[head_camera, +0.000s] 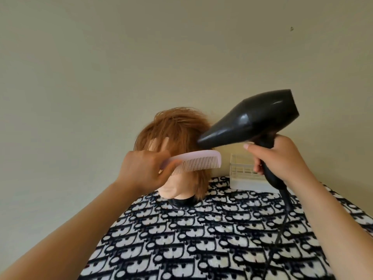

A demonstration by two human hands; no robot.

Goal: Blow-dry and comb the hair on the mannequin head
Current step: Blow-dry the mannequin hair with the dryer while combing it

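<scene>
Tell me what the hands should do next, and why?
Probably the left hand should draw the pink comb down through the front hair. Its teeth point down across the fringe of the mannequin head, and the right hand aims the black hair dryer at the hair's side. The top strands stick up, so those likely come after.

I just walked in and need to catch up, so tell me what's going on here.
A person is styling a mannequin head that stands on a patterned cloth. The left hand holds a pink comb, teeth down, across its face. The right hand grips a black hair dryer by the handle, nozzle close to the side of the hair, which is ruffled on top.
</scene>
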